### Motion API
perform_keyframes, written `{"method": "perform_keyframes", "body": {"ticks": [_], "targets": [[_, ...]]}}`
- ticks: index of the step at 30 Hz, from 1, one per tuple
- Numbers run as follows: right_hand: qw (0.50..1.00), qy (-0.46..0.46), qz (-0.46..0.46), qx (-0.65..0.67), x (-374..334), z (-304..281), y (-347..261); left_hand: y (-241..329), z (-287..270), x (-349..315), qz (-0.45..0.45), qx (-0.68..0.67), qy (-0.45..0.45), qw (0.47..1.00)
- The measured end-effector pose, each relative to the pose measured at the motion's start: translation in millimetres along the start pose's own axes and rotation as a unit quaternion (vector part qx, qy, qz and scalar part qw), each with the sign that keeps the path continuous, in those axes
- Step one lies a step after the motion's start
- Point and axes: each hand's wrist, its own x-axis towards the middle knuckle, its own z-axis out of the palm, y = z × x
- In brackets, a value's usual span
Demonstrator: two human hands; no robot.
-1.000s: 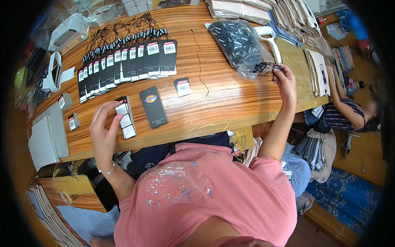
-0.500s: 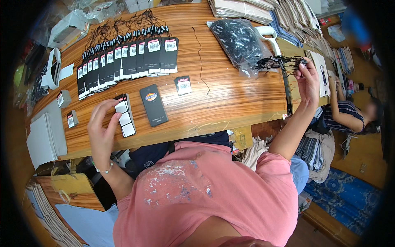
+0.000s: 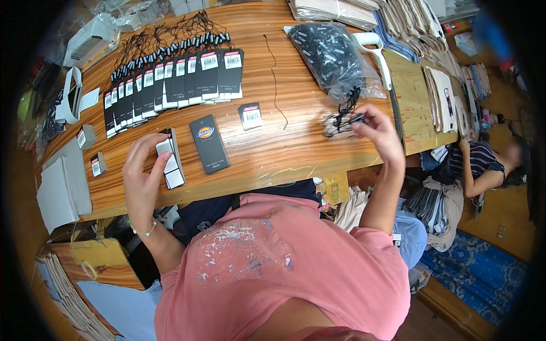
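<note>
Above the right part of the wooden table (image 3: 318, 150), my right hand (image 3: 382, 135) pinches a bunch of black hang-tag strings (image 3: 342, 120) that dangles from the fingertips. My left hand (image 3: 142, 167) curves its thumb and fingers onto the left side of a narrow stack of black tags with white panels (image 3: 174, 167). Right of that stack lies a dark hang-tag stack (image 3: 210, 145) with a colourful oval emblem. Beyond it is a small dark tag with a white barcode label (image 3: 251, 116). One loose black string (image 3: 274, 79) lies stretched out near the table's middle.
Rows of strung black tags (image 3: 170, 82) overlap at the back left. A clear bag of black strings (image 3: 327, 59) sits back right beside a white handle-shaped object (image 3: 380, 57). White card stacks (image 3: 60, 187) lie far left; folded garments (image 3: 406, 25) are piled far right. Another person (image 3: 478, 162) works there.
My right hand has moved left and nearer to me, carrying the strings from beside the bag to over the table. My left hand stays by the tag stack.
</note>
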Motion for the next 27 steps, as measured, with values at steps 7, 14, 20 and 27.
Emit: {"method": "perform_keyframes", "body": {"ticks": [7,14,20,27], "targets": [[0.991,0.017,0.041,-0.128,-4,21,29,5,1,2,-0.007,0.004,-0.001,1.000],[0.942,0.264,-0.042,-0.202,26,-11,45,14,11,4,0.022,-0.001,-0.027,0.999],[0.939,0.261,-0.099,-0.202,54,-9,62,52,21,22,0.156,0.032,-0.119,0.980],[0.978,0.182,-0.084,0.063,34,-37,55,89,8,54,0.256,0.068,-0.203,0.943]]}}
